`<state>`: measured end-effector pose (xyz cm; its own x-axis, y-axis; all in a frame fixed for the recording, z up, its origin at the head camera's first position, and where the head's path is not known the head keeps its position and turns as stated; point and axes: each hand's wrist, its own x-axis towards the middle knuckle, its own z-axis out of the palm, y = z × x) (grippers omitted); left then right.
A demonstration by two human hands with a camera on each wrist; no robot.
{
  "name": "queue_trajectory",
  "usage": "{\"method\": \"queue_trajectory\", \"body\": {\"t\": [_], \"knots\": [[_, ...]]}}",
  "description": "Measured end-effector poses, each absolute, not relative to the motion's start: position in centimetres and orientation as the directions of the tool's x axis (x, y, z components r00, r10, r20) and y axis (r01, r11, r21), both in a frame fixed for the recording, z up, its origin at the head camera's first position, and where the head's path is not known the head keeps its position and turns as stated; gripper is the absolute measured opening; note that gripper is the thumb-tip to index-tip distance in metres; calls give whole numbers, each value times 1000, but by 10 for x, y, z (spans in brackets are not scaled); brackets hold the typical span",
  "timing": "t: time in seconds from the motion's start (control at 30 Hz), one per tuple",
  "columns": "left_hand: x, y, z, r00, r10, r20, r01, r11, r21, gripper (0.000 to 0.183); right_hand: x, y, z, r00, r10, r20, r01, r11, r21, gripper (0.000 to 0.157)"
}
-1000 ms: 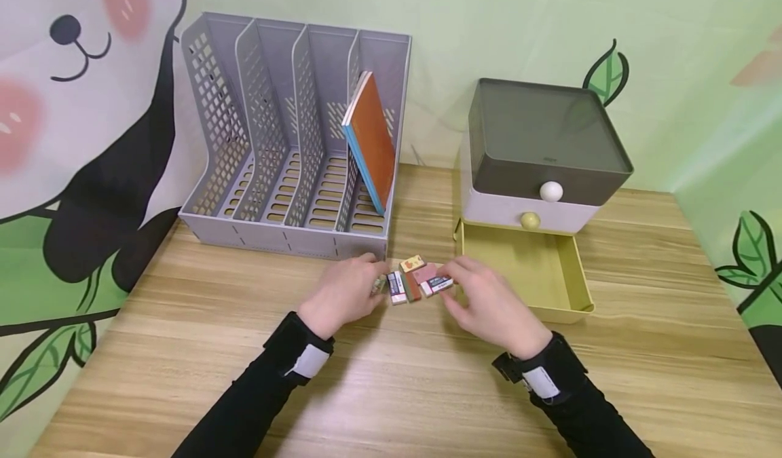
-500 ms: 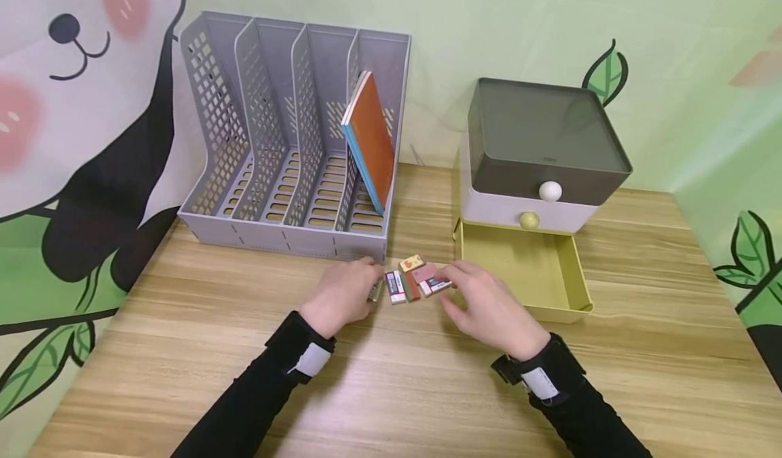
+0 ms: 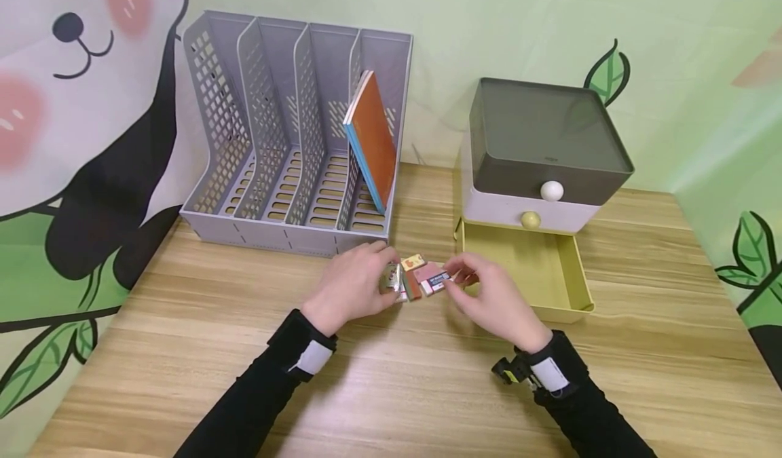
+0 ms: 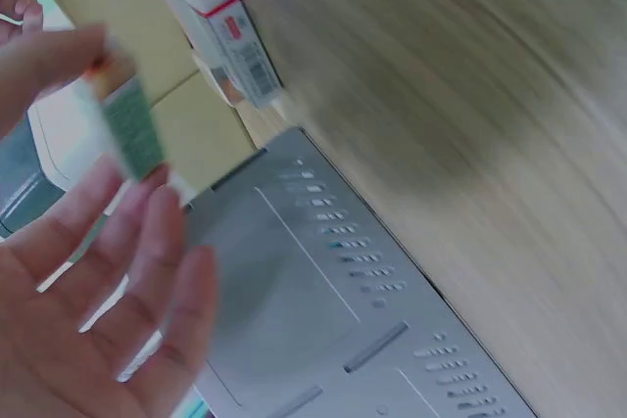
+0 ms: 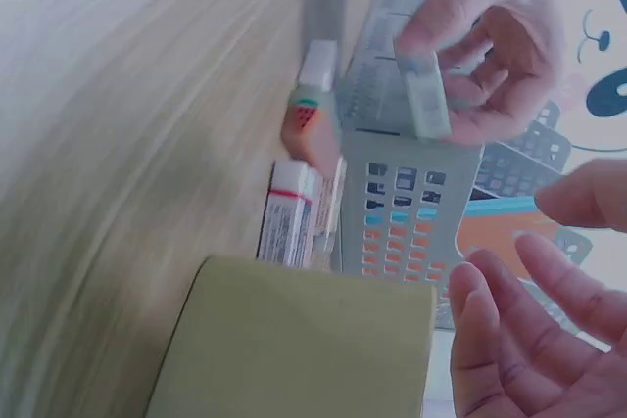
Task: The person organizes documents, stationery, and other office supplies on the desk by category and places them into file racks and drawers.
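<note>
My left hand (image 3: pixel 354 281) pinches a small greenish eraser (image 4: pixel 135 129) between thumb and fingertips. In the right wrist view that eraser is held up off the table. Under and beside it lies a tight group of several small erasers. Among them are a yellow one with an orange print (image 3: pixel 413 262), a brown-red and green one (image 3: pixel 412 285), a pink one (image 3: pixel 427 271) and a white one with a dark blue sleeve (image 3: pixel 436 282). My right hand (image 3: pixel 493 302) is beside the dark-sleeved eraser, thumb and fingers apart with nothing between them. Another white eraser is mostly hidden below my left hand.
A grey file rack (image 3: pixel 284 236) stands behind my left hand, an orange and blue book (image 3: pixel 373 142) leaning in its right slot. To the right is a drawer box (image 3: pixel 550 125), its yellow bottom drawer (image 3: pixel 525 261) pulled out close behind my right hand. A green wall borders the wooden table (image 3: pixel 427 390).
My left hand has lifted the greenish eraser and moved right with it, over the white eraser. My right hand's fingers have drawn back from the dark-sleeved eraser and spread apart.
</note>
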<state>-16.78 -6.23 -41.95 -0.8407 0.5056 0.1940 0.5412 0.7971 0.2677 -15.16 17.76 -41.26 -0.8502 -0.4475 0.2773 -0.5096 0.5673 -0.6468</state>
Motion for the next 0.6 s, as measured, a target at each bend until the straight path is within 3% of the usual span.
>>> {"method": "queue_trajectory", "body": {"t": [0.27,0.6], "knots": [[-170,-44,-413,-783,481,395,612,707,353,47,-157,178,-406,-923,-329,200,-330,405,-853,19],[-171,-23,-407,-748,476,462,648,674,354,47,-163,175,-405,-943,-307,132,-233,322,-918,32]]}}
